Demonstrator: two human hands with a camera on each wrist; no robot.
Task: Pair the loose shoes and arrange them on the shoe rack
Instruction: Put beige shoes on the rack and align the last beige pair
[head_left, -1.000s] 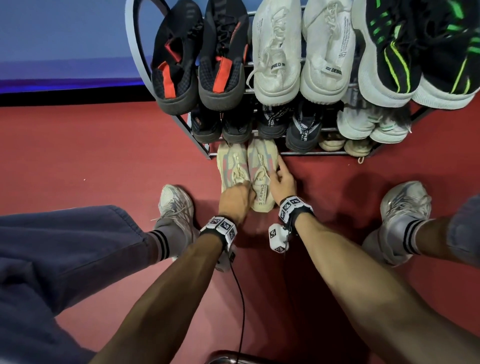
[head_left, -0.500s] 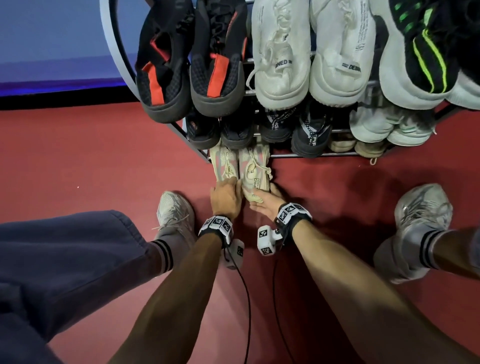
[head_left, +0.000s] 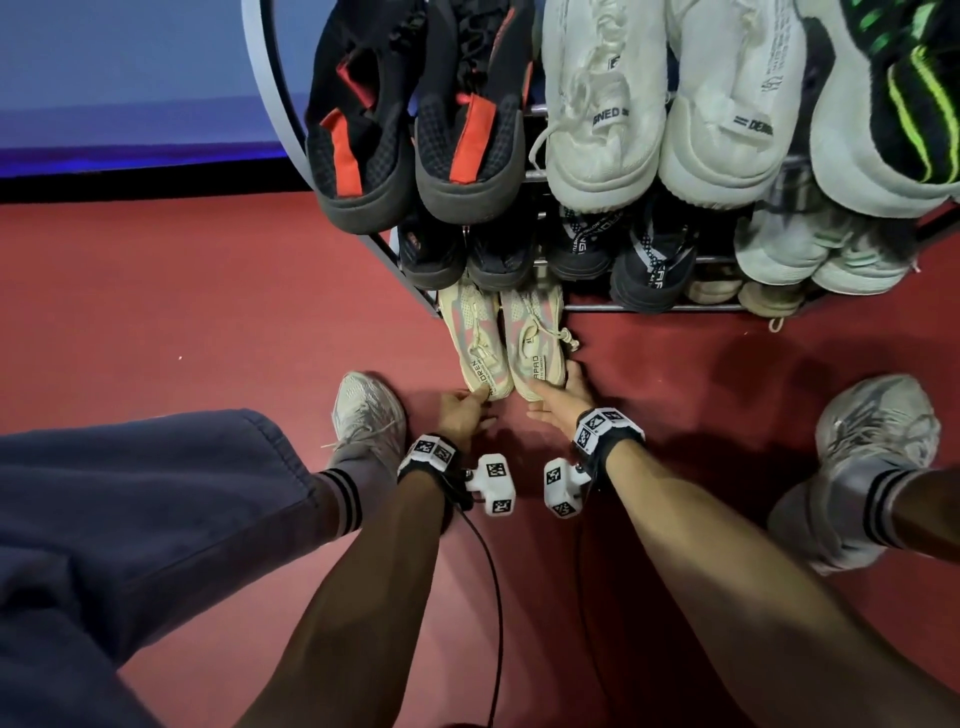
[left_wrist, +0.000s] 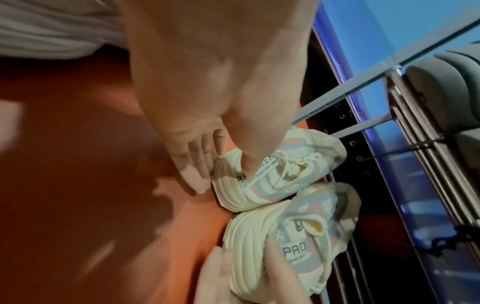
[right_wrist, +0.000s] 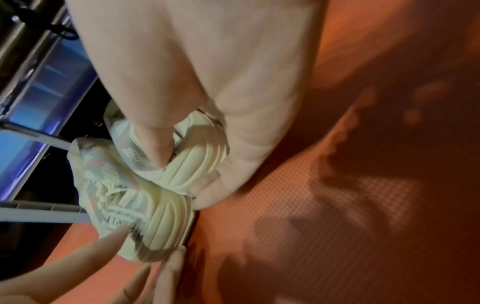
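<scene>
Two cream sneakers with pink and grey panels lie side by side on the red floor, toes tucked under the shoe rack's (head_left: 649, 307) bottom rail. My left hand (head_left: 465, 410) pinches the heel of the left sneaker (head_left: 475, 338), thumb on its collar strap and fingers behind the heel. My right hand (head_left: 558, 397) grips the heel of the right sneaker (head_left: 532, 338), thumb on the upper and fingers curled under the sole. The left wrist view shows the same holds on the left sneaker (left_wrist: 285, 174) and the right sneaker (left_wrist: 298, 236).
The rack's upper shelves hold paired shoes: black-and-red (head_left: 415, 130), white (head_left: 670, 104), green-striped (head_left: 893, 104), with dark pairs (head_left: 613, 249) and pale ones (head_left: 815, 249) below. My own grey sneakers (head_left: 366, 415) (head_left: 872, 431) flank the hands. Red floor stretches out to the left.
Both hands have slid back from the tops and sides of the cream sneakers to their heels. The pair now lies straighter, with toes under the bottom rail.
</scene>
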